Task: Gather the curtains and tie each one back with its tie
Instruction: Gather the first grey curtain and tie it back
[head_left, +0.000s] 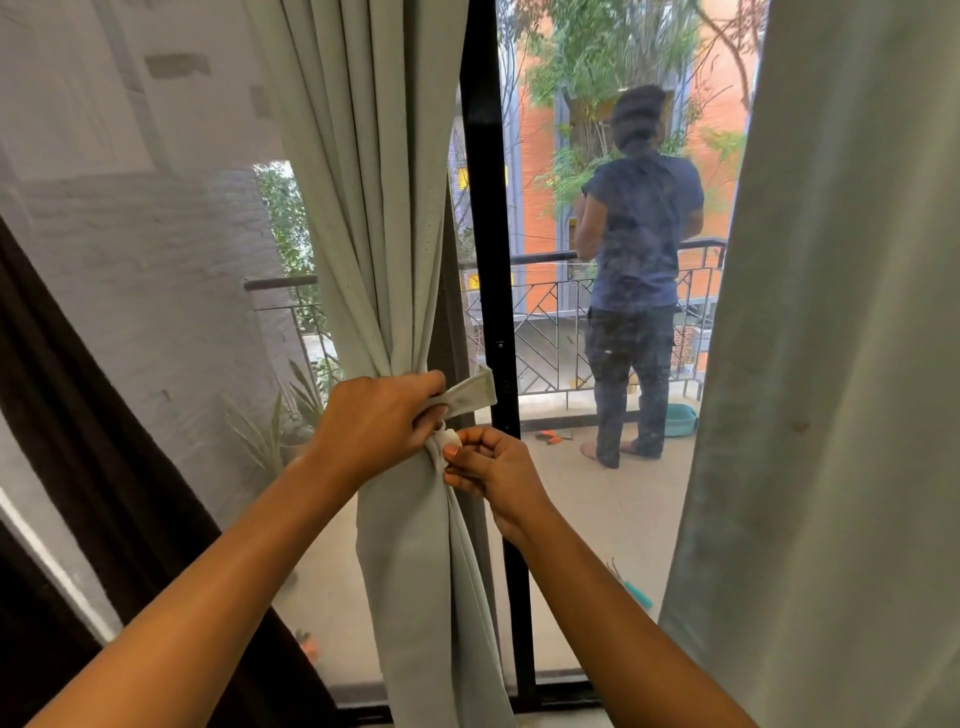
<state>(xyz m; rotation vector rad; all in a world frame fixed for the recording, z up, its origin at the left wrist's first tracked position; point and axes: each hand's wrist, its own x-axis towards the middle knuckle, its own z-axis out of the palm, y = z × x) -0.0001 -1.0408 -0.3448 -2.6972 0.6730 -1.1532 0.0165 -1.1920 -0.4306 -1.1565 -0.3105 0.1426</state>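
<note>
A pale grey-green curtain (384, 218) hangs in the middle, bunched into a narrow waist at hand height. My left hand (374, 421) grips the bunched fabric and the matching cloth tie (470, 395), whose loose end sticks out to the right. My right hand (488, 467) pinches a small white piece (450, 441) at the tie, just below my left hand. A second pale curtain (831, 364) hangs loose and ungathered along the right side.
A black door frame post (488, 208) stands just behind the gathered curtain. A dark brown curtain (104, 441) hangs at the left. Beyond the glass a person (639, 270) stands on a balcony by a railing (550, 312).
</note>
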